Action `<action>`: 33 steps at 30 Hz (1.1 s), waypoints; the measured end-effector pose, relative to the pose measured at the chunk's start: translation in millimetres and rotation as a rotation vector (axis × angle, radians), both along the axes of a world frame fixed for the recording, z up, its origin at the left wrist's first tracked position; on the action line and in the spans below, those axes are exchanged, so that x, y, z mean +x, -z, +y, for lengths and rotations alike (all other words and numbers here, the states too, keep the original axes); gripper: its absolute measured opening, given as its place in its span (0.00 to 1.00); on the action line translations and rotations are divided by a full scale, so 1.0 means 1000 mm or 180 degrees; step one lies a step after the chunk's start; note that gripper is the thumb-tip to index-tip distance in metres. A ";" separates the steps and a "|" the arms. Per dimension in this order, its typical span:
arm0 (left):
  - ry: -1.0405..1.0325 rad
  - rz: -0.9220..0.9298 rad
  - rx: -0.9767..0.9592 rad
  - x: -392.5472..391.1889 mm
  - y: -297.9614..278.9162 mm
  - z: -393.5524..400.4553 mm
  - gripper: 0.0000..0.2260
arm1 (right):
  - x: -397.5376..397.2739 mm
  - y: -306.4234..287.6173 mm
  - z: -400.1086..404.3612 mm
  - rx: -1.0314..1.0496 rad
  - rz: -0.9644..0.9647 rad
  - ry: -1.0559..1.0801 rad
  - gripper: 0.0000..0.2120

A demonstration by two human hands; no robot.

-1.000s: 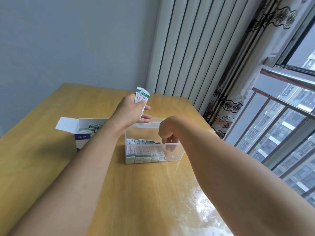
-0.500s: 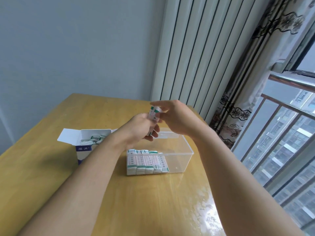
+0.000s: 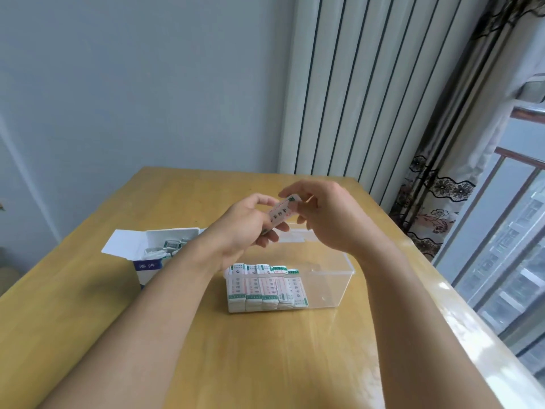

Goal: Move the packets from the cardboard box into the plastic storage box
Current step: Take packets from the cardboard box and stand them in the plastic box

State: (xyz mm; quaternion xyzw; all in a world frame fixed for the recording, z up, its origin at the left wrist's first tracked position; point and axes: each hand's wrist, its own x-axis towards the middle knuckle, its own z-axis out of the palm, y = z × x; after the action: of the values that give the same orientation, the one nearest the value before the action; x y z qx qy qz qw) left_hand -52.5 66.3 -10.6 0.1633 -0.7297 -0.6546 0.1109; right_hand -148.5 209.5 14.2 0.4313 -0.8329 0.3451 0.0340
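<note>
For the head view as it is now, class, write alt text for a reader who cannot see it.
Two hands, left hand and right hand, hold a packet above a clear plastic storage box partly filled with packets. An open cardboard box stands left of it on a wooden table.

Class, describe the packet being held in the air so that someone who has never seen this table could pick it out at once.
Start at the wooden table and find the clear plastic box near its middle. Just above the box, the left hand and right hand meet around one white packet with a green end. Unlike the packets standing in a row inside the box, it is tilted in mid-air.
</note>
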 end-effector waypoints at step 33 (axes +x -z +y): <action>-0.0804 0.0591 -0.0964 -0.003 0.002 -0.004 0.07 | -0.005 -0.009 -0.010 0.1859 -0.0798 0.0711 0.14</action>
State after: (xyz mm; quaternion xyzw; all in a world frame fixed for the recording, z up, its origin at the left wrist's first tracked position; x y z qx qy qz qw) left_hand -55.7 62.5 -12.2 0.1739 -0.7801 -0.5306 0.2821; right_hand -153.4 199.0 23.5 0.2831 -0.9364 0.1363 -0.1562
